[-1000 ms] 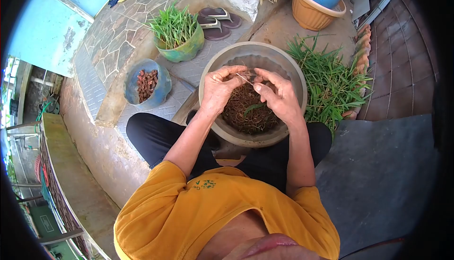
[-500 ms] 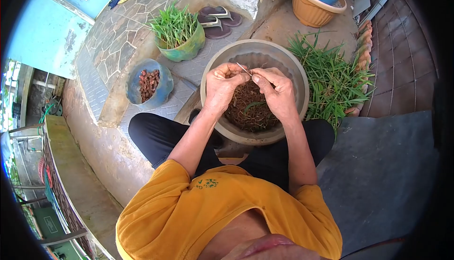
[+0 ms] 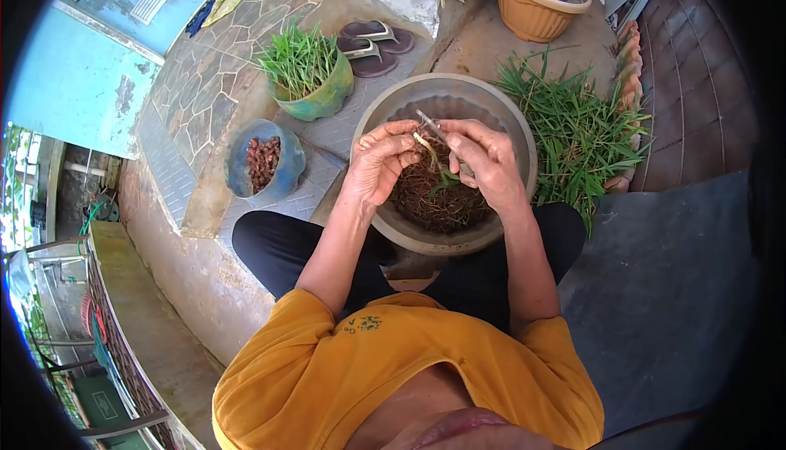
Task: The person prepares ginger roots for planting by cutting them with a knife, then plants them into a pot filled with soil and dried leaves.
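Over a wide grey-brown pot (image 3: pixel 442 248), both hands are close together. My left hand (image 3: pixel 378 163) pinches a pale plant shoot (image 3: pixel 423 142) between thumb and fingertips. In my right hand (image 3: pixel 486 159), a small knife (image 3: pixel 430 125) is gripped, its thin blade pointing up and left, close to the shoot. Tangled brown roots (image 3: pixel 438 208) with a few green leaves fill the bottom of the pot. To the left, a blue bowl (image 3: pixel 286 180) contains reddish-brown knobbly pieces (image 3: pixel 263 161), too small to name for certain.
A green bowl (image 3: pixel 323 99) of cut green stalks (image 3: pixel 296 58) stands back left beside dark sandals (image 3: pixel 368 50). Leafy greens (image 3: pixel 573 126) lie heaped right of the pot. An orange planter (image 3: pixel 536 16) is at the back, and a dark mat (image 3: pixel 655 286) at the right.
My hands have moved slightly apart. The knife blade now tilts up and left, and the pale shoot shows more plainly in my left fingers. The view has shifted a little.
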### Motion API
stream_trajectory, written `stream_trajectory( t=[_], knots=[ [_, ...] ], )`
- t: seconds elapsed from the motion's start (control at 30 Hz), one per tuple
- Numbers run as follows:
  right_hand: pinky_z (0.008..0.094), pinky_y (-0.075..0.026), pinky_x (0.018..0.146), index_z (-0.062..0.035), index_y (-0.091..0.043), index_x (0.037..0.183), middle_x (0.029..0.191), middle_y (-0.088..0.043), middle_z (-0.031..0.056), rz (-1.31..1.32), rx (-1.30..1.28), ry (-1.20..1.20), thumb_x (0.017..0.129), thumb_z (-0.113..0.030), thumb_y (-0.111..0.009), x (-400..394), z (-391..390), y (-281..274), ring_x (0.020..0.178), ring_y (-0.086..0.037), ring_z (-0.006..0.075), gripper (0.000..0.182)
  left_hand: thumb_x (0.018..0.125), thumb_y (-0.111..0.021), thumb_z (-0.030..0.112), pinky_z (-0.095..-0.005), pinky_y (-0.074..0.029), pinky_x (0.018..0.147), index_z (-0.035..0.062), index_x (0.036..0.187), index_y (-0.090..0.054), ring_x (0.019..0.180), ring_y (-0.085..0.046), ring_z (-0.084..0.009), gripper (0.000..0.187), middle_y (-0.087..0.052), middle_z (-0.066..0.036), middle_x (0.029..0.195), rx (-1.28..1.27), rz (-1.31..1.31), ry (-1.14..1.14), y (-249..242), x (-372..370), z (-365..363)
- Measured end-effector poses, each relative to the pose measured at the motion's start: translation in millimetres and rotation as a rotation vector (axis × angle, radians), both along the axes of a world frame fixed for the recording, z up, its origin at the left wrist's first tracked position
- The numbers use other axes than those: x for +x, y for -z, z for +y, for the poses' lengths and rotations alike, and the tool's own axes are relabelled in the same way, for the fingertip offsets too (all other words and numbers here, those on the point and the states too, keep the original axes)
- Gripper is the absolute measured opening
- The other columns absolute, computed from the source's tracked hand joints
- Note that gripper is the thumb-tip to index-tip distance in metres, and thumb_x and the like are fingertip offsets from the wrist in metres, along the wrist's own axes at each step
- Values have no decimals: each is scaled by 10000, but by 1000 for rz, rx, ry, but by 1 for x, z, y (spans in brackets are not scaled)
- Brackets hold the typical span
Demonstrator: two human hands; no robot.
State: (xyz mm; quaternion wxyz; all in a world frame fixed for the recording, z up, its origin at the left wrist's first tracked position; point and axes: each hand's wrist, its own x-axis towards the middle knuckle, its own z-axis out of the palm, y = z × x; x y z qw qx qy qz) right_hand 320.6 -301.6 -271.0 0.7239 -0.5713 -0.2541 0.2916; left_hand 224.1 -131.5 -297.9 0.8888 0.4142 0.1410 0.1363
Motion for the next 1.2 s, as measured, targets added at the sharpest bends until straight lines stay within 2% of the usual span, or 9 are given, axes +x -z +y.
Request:
stream_trajectory(
  t=[0.23,0.33,0.43,0.63,0.73,0.8,0.93,1.1,1.2],
  knots=[
    [235,-466,620,20,-642,1147,956,-628,80,-218,-25,7,915,-76,-590,-2,8,6,686,-563,98,256,830,-640,15,-306,-552,777,-37,1067,-631,862,-661,-178,242,-680,-114,950,-75,-13,16,-1,6,-5],
    [252,-485,696,-15,-662,1136,980,-659,103,-386,6,167,903,-66,-610,-4,16,19,754,-608,123,245,839,-624,-1,-312,-564,768,-46,1067,-638,846,-665,-179,232,-682,-119,940,-35,15,-24,1,7,-8],
    [266,-490,748,-17,-689,1083,951,-680,117,-362,-70,187,882,-68,-632,-6,15,17,818,-636,150,215,837,-611,-16,-317,-568,742,-47,1035,-644,811,-668,-178,204,-685,-118,913,15,26,-44,4,6,-11],
    [259,-488,719,-6,-722,982,856,-689,103,-226,-71,208,854,-59,-648,-5,17,23,779,-636,147,157,828,-596,-29,-315,-561,723,-44,1036,-622,779,-666,-177,209,-681,-117,907,-26,18,5,13,4,-9],
    [243,-480,657,12,-720,961,807,-687,81,-246,-74,231,849,-63,-653,-3,18,26,705,-610,111,150,842,-609,-11,-319,-564,722,-25,1029,-625,784,-670,-182,188,-680,-112,899,-53,19,36,11,3,-12],
    [234,-469,618,20,-719,947,776,-683,64,-146,-73,222,849,-68,-657,-4,17,25,666,-585,91,146,849,-623,2,-320,-569,722,-8,1012,-630,794,-674,-186,164,-680,-112,900,-75,15,50,18,4,-11],
    [218,-448,565,30,-720,913,725,-672,36,-60,-42,254,860,-76,-651,-6,20,20,613,-543,62,137,834,-643,-10,-289,-560,662,10,976,-641,762,-674,-168,143,-689,-112,878,28,63,57,18,3,-11],
    [212,-452,560,54,-693,888,714,-664,45,-67,-121,256,876,-78,-640,1,24,30,630,-581,48,142,813,-653,-26,-277,-564,649,-20,946,-641,763,-685,-177,134,-697,-127,875,78,116,97,18,-5,-7],
    [186,-375,451,35,-681,880,677,-620,27,188,-97,148,894,-108,-635,6,22,26,556,-522,37,151,829,-634,15,-319,-571,678,-40,985,-639,788,-686,-211,165,-692,-149,886,13,156,24,32,5,-8]
  ],
)
